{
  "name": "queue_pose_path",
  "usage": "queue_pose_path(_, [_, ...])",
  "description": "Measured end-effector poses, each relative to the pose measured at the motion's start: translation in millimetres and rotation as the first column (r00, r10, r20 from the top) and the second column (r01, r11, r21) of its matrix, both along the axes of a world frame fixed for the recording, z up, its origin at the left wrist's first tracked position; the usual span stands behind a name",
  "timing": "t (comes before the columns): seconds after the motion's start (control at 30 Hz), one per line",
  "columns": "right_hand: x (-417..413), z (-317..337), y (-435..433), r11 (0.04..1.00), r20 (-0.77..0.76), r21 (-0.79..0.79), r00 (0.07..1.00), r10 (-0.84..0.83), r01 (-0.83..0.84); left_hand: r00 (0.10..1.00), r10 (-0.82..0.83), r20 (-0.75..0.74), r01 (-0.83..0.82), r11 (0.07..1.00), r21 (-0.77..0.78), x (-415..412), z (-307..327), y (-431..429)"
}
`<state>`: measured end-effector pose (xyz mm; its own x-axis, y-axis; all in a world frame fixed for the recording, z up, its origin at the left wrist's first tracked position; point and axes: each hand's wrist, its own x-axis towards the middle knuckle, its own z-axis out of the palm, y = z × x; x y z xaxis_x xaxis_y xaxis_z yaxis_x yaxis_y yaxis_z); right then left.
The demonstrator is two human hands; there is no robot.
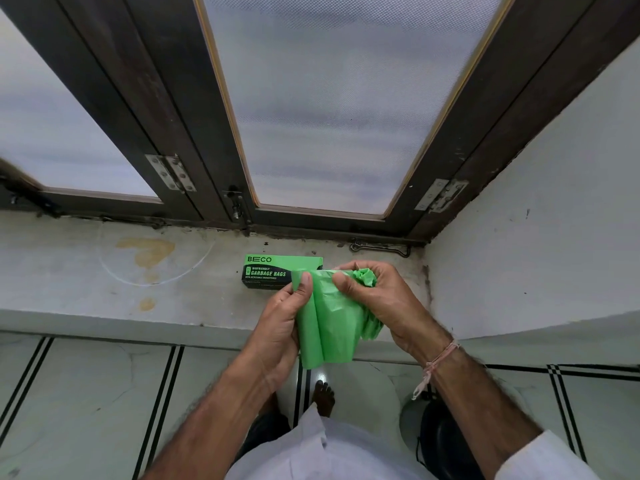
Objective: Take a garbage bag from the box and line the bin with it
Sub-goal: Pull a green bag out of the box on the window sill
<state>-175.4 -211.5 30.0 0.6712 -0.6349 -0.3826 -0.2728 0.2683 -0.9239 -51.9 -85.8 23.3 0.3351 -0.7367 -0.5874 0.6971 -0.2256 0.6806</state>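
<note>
**Bag out of the box, not yet opened; bin unlined**

Nearest the camera: white shirt front, two bare forearms reaching forward. A thread band on the right wrist. Below, a bare foot on pale floor tiles with black stripe lines.

Low right, partly hidden under the right forearm: the bin (440,441), dark inside, grey rim. No green shows in it, so no liner is in place, as far as can be seen.

Mid-frame, both hands are closed on the green garbage bag (327,332). The left hand (277,327) pinches one upper edge between thumb and fingers. The right hand (374,299) grips the other side, with a crumpled wad of film bunched in its fist. The rest of the bag hangs folded in long pleats between the hands, its lower end free above the floor. Mouth not spread; I cannot tell which end is the open one.

Just behind the hands, on the stained grey window ledge (104,285): the box (273,271), green and black, printed "garbage bags". The bag's upper edge overlaps its right end in view; whether they touch I cannot tell.

Farthest: dark wooden window frames with frosted panes, hinges and a latch.

Judgement: taking a bag looks done. Left: find and open the mouth, lower it into the bin, fold the rim over.
</note>
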Motion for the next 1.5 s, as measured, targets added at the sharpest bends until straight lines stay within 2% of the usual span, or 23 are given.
queue_pose_path(0.2, [-1.7, -6.1, -2.4, 0.997, -0.001, 0.01, 0.997, -0.079, 0.079, 1.0, 0.027, -0.015, -0.027, 1.0, 0.01, 5.6, -2.1, 3.0])
queue_pose_path(0.37, [0.3, -9.0, -1.9, 0.999, 0.015, -0.004, 0.999, -0.042, 0.042, 1.0, 0.003, -0.013, -0.003, 1.0, 0.003, 3.1, -3.8, 4.5])
queue_pose_path(0.6, [2.8, -5.1, 3.4, 0.996, 0.04, 0.087, 0.999, -0.029, 0.026, 1.0, -0.016, 0.009, 0.015, 1.0, 0.024, 2.8, -1.9, 5.6])
queue_pose_path(0.83, [4.5, -9.9, 8.8, 0.982, 0.025, 0.126, 0.989, -0.148, 0.143, 1.0, 0.021, 0.012, -0.021, 0.999, 0.036, -1.3, 2.0, 6.1])
queue_pose_path(1.17, [0.8, -7.4, 4.4, 0.982, 0.013, 0.178, 0.997, -0.071, 0.067, 0.997, -0.006, 0.083, 0.007, 1.0, -0.009, -1.1, -3.1, 6.3])
queue_pose_path(1.27, [2.2, -6.7, 3.6, 0.983, -0.018, 0.163, 0.996, -0.085, 0.087, 0.99, -0.049, 0.135, 0.049, 0.999, 0.001, -1.7, -5.8, 6.8])
queue_pose_path(1.5, [-0.1, -11.3, 6.4, 0.992, -0.008, 0.062, 0.994, -0.111, 0.111, 0.997, -0.034, 0.065, 0.035, 0.999, -0.012, -2.1, -3.5, 5.4])
